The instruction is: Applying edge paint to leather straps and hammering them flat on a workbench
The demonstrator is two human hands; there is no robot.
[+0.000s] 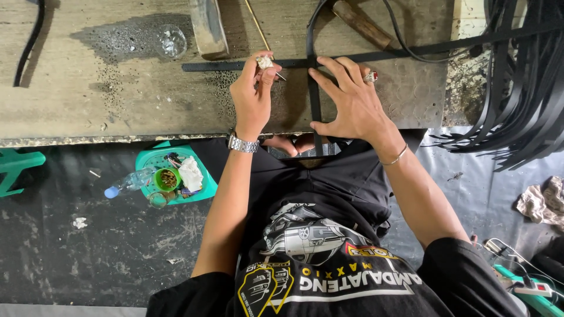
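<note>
At the near edge of the worn workbench, two black straps cross. The left hand pinches a small metal-tipped tool between thumb and fingertips, working at the horizontal strap, whose long axis runs left to right. The right hand lies flat and open, gripping nothing, fingers spread to pin the upright strap, which runs far to near. The next move likely calls for steady pressure at the crossing.

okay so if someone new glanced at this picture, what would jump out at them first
Two bare hands at the worn bench edge: the left hand pinches a small pale tool, and the right hand presses flat on crossed black straps. A thick bundle of black strips hangs at far right.
</note>
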